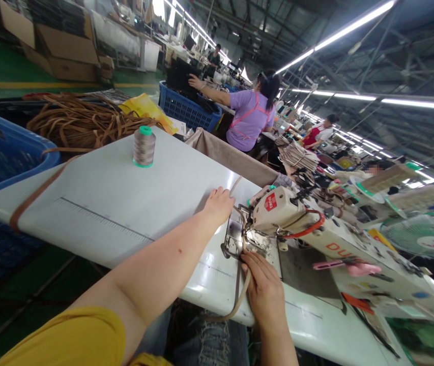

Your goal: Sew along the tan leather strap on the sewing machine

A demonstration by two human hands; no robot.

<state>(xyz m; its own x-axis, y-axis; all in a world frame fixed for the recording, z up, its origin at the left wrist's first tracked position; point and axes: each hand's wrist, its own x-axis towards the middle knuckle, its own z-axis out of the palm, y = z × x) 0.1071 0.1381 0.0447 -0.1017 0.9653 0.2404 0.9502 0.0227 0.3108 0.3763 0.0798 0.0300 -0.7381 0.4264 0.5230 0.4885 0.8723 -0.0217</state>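
A narrow tan strap (244, 294) runs through the sewing machine (273, 208), beneath its presser foot. Its near end loops down over the table's front edge towards my lap. Beyond the needle, my left hand (220, 204) has its fingers curled at the strap's far stretch, just left of the machine head. On the near side, my right hand (265, 284) pinches the strap between thumb and fingers, close to the metal needle plate (234, 230). The exact stitching point is partly hidden by the machine head.
A grey-brown thread cone (144, 147) stands on the white table (178, 173). Brown straps (87, 119) lie heaped behind, beside a blue crate (45, 157). A co-worker in purple (249, 119) reaches into another blue basket (186, 109). Pink snips (362, 268) rest against the machine arm.
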